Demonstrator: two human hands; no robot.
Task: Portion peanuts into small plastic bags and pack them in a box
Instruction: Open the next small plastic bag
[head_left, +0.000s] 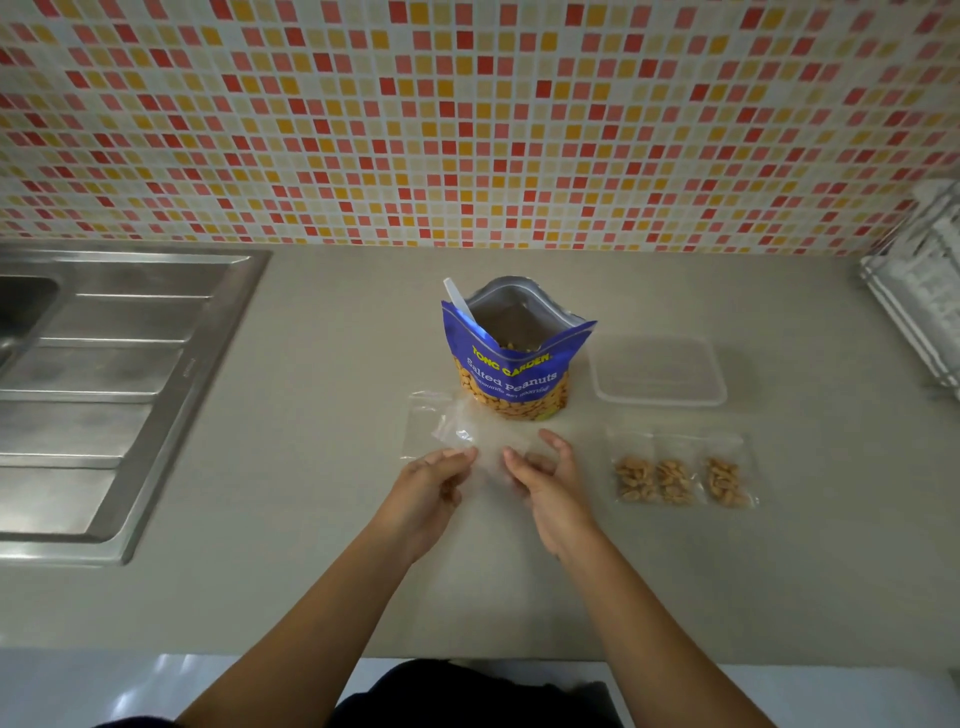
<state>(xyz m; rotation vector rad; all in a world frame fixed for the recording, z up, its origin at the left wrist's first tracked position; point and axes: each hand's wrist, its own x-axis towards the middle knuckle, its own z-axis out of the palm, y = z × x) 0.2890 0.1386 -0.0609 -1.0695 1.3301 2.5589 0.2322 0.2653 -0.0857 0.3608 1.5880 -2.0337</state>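
Open peanut pouch (511, 364) upright; three filled bags (680, 475)

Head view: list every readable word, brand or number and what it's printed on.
"TONG GARDEN" in yellow, on the blue peanut pouch.
"Salted Peanuts" in white, on the same pouch, below the brand.
A smaller line under that, too small to read.
Small engraved mark on the sink drainboard: too small to read.
Nothing else carries text.

Sink (31, 322) cut off by left edge, basin mostly out of view. White rack (919, 280) cut by right edge, contents unreadable. Spoon (457, 299) bowl hidden inside peanut bag (511, 374). Clear empty bag (467, 436) blurred, edges hard to trace; whether left hand (431, 493) and right hand (550, 483) actually pinch it cannot be told. Filled small bags (680, 478): seals too small to judge.
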